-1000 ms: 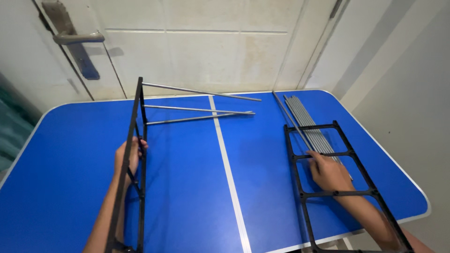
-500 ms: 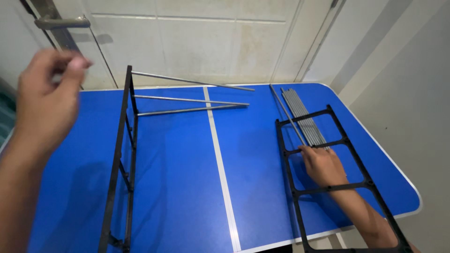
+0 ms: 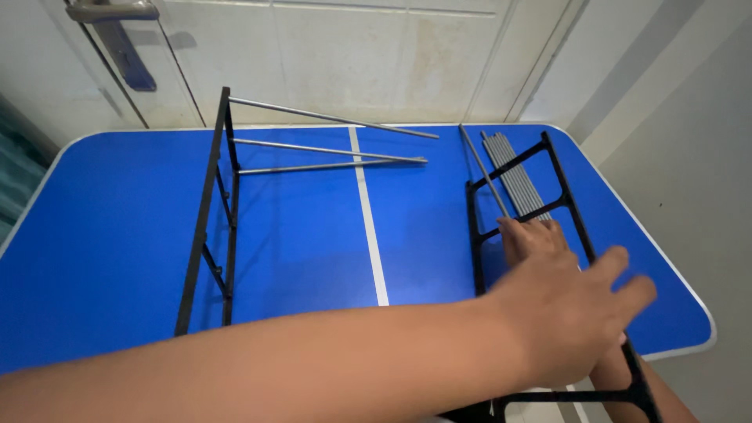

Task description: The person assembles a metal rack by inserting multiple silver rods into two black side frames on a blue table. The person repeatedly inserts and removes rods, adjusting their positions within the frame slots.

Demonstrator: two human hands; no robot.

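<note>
While the left hand (image 3: 576, 313) sweeps across the body with its arm stretched low over the blue table (image 3: 117, 235), it hangs in the air above the flat black frame (image 3: 568, 200) with fingers spread and nothing in its grasp; its outline is blurred. Beneath it the right hand (image 3: 533, 239) lies flat on that frame, fingers together and pressed down on a crossbar, just beside the bundle of grey rods (image 3: 513, 176); whether it pinches anything I cannot tell.

To do this well, I judge the right hand should pin the flat frame so it cannot slide on the smooth tabletop; the left should come down onto a side rail, not onto the loose rods, which would roll; both hands ought to grip well apart before lifting, so the long ladder-like piece does not twist.

Counting: two black frames, one lying flat at the right, the other, the upright frame (image 3: 207, 219), standing on edge at the left; three metal rods (image 3: 329, 145) jut from the upright frame towards the white centre line (image 3: 368, 227); one more single rod (image 3: 482, 168) lies slanted across the flat frame; the bundle holds several rods, too tightly packed to count; two hands, both the person's own.
</note>
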